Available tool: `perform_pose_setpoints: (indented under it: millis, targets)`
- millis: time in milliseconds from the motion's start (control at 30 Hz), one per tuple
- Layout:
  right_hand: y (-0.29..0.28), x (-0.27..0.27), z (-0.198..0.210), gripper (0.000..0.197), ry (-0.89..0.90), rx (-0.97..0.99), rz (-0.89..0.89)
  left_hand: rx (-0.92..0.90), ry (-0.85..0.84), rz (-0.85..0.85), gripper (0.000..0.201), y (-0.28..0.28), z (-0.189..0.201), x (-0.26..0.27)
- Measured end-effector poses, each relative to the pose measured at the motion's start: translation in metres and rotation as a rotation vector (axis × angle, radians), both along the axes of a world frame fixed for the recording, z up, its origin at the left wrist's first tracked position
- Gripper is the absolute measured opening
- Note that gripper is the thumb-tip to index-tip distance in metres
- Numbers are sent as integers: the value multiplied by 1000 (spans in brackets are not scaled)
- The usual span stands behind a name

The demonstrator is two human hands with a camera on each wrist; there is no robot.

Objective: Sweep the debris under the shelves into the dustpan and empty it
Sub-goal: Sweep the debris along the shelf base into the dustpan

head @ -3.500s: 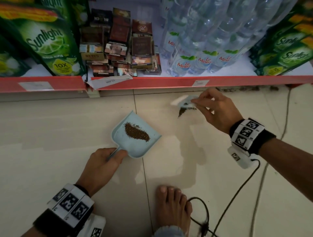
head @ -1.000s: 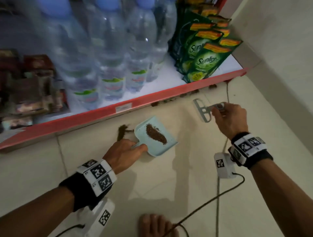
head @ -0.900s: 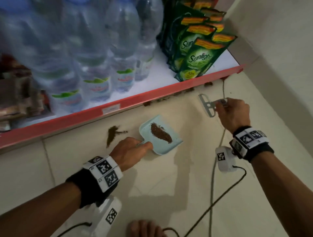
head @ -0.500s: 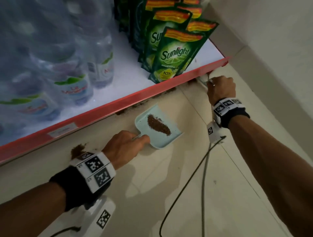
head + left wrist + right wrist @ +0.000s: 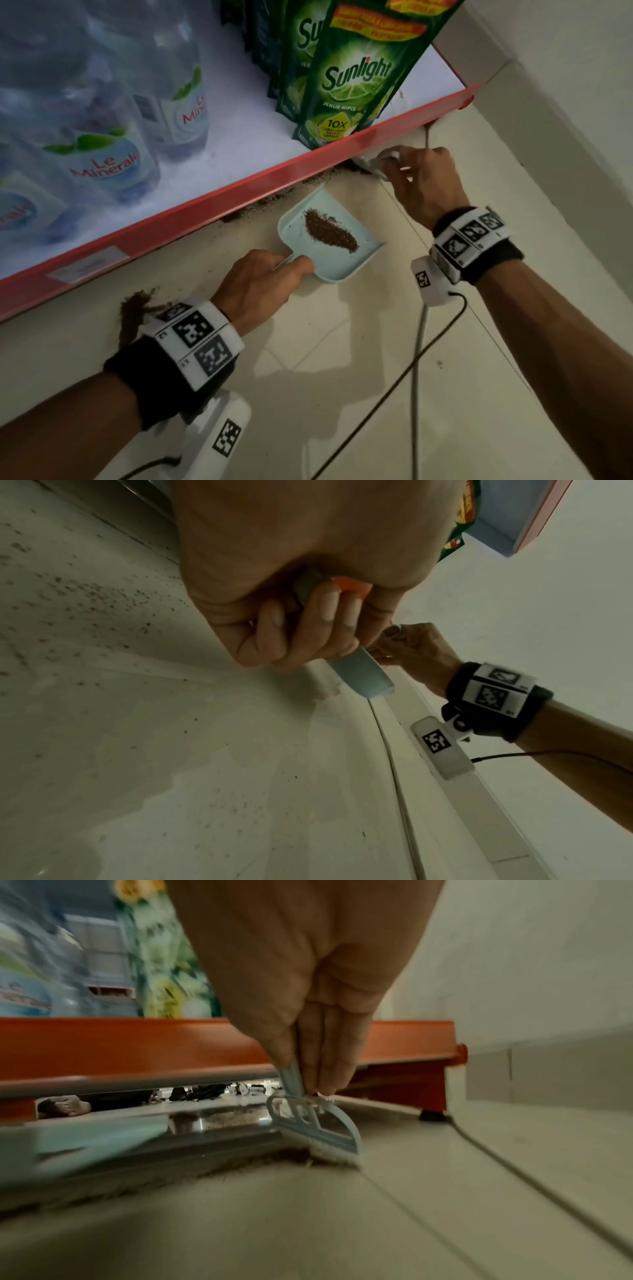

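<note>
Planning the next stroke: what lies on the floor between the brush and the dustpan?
A line of brown debris along the shelf foot runs from the brush toward the dustpan, clearest in the right wrist view.

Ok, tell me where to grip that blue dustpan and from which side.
Grip the dustpan by its short handle at the rear corner, coming from the side away from the shelf, as the left hand does. Its open lip faces the shelf and debris lies in the tray, so keep it level.
</note>
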State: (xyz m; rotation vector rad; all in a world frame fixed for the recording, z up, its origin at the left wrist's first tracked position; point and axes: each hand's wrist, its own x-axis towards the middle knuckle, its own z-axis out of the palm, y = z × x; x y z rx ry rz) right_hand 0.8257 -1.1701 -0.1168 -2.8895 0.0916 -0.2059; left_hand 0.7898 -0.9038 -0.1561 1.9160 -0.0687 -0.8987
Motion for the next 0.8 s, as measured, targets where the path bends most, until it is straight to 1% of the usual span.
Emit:
perform_pose_setpoints:
  millis: [67, 100, 133, 200, 267, 333, 467, 533, 600, 667, 733, 800]
  targets:
    - [-9, 1, 7, 27, -74, -54, -57, 3, 2, -5, 36, 3, 1, -2]
    - [-16, 5, 9, 27, -84, -87, -96, 3, 2, -8, 35, 5, 2, -3]
    - [-24, 10, 10, 27, -68, -114, -144, 2, 4, -9, 34, 6, 3, -4]
    - [-36, 21, 7, 28, 17, -141, -258, 2, 8, -11, 32, 9, 5, -6]
    - [-36, 25, 1, 28, 107, -131, -303, -1, 15, -4, 33, 10, 6, -6]
    - [-23, 20, -5, 27, 143, -72, -253, -15, 39, 21, 34, 11, 7, -7]
    - [20, -9, 0, 26, 113, 89, -11, -12, 47, 29, 36, 14, 3, -9]
    - [26, -17, 8, 25, 67, 117, 35, -13, 48, 39, 37, 19, -1, -9]
    - [15, -12, 12, 27, 11, 52, -37, -19, 60, 51, 38, 23, -5, -9]
    - [-6, 1, 11, 28, -7, -64, -174, -11, 72, 60, 40, 26, -8, -9]
    - [-26, 19, 3, 28, 13, -121, -295, -8, 79, 62, 43, 27, -10, -8]
    - [-35, 34, -9, 29, 68, -118, -328, -9, 82, 63, 42, 28, -10, -8]
